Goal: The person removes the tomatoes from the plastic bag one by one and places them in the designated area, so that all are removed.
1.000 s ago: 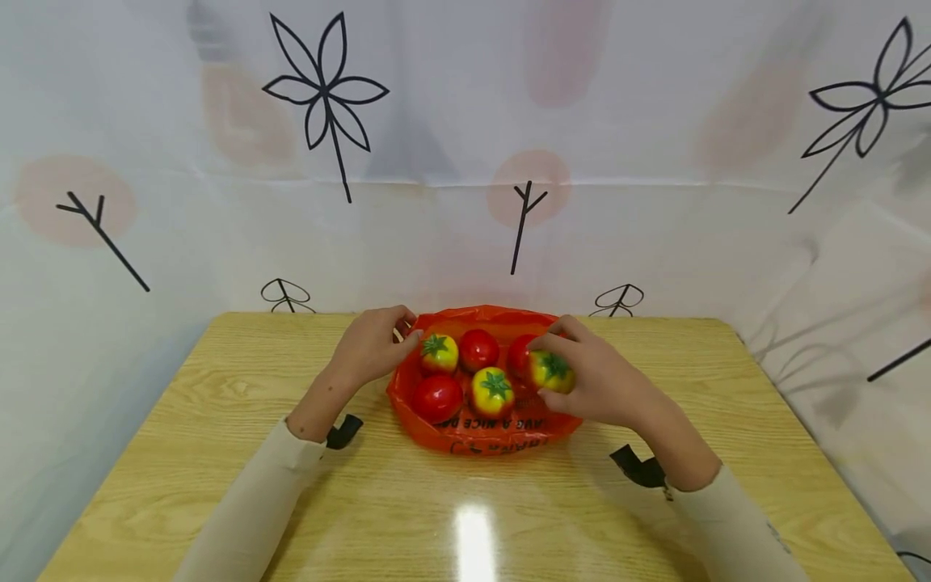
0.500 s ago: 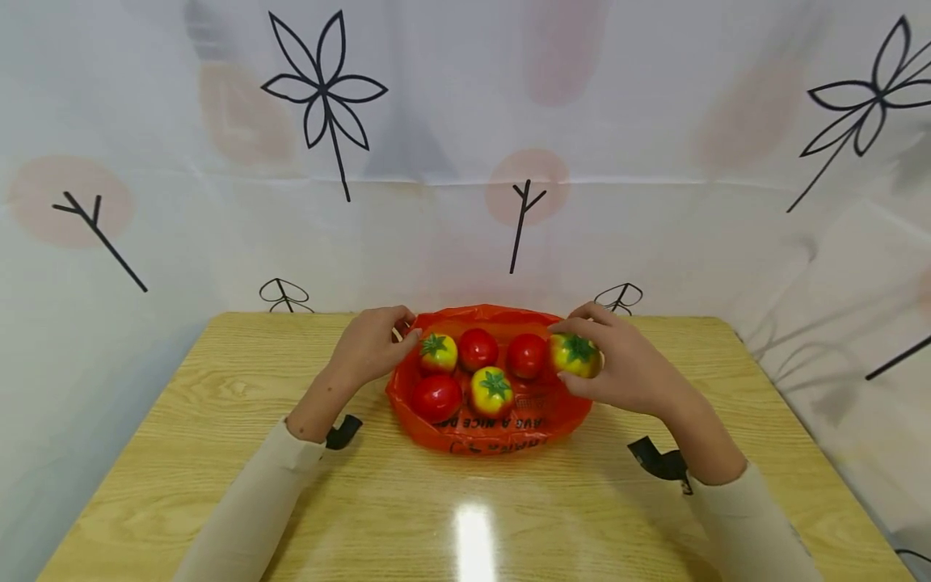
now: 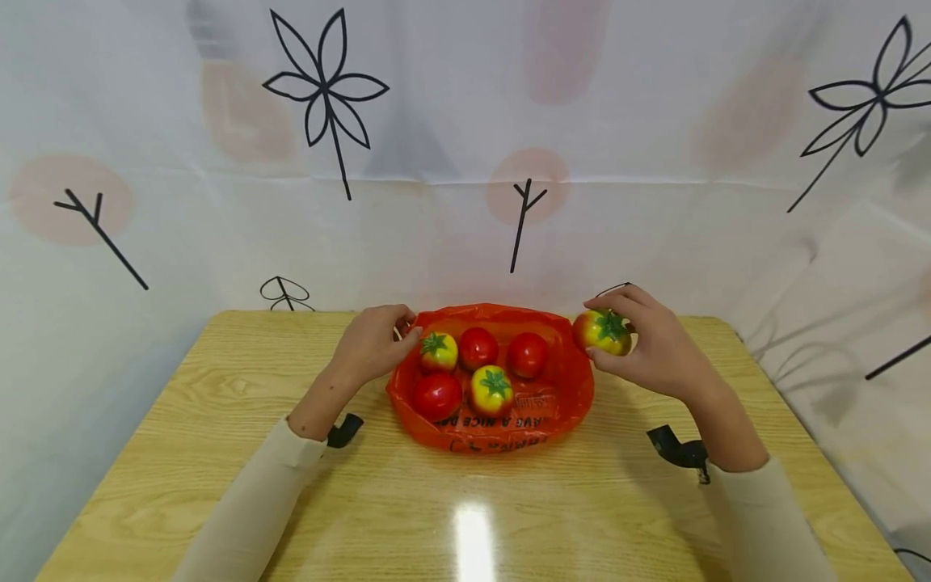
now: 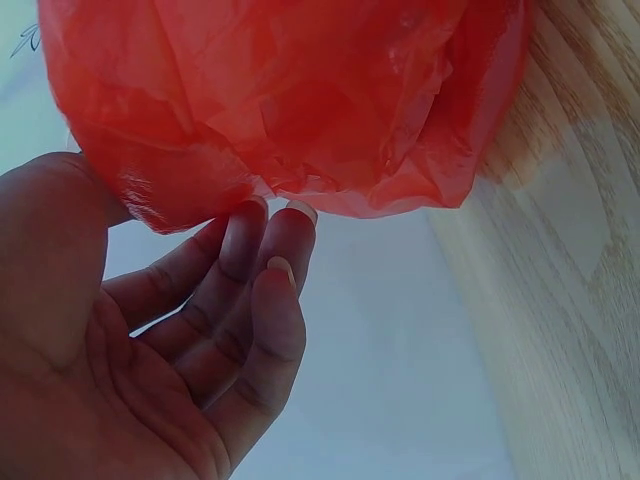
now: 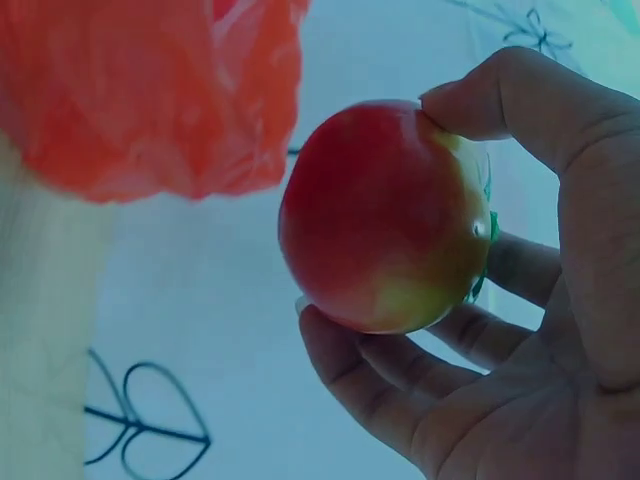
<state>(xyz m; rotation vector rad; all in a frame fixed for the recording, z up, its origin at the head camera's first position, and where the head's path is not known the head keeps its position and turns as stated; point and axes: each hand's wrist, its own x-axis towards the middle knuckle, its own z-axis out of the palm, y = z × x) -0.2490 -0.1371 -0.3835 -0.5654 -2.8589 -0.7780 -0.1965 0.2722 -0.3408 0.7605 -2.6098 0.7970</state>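
In the head view my right hand (image 3: 655, 349) holds a red-and-yellow tomato (image 3: 602, 331) with a green leafy top, just past the right rim of a red plastic bag (image 3: 560, 404). The right wrist view has this tomato (image 5: 385, 220) pinched between thumb and fingers, apart from the bag. Inside the bag lie several more tomatoes, such as a yellow one (image 3: 492, 391) and a plain red one (image 3: 437, 397). My left hand (image 3: 369, 343) grips the bag's left edge. In the left wrist view its curled fingers (image 4: 285, 320) meet the bag; the thumb tip is hidden behind the plastic.
Everything stands on a light wooden table (image 3: 349, 501), with a bright reflection near its front. A pale cloth (image 3: 436, 145) with flower drawings hangs behind the table's far edge. Black straps (image 3: 676, 449) show at both wrists.
My right hand has lifted the tomato from the bag's right side and carried it up and right, past the rim. The left hand and the bag have hardly moved.
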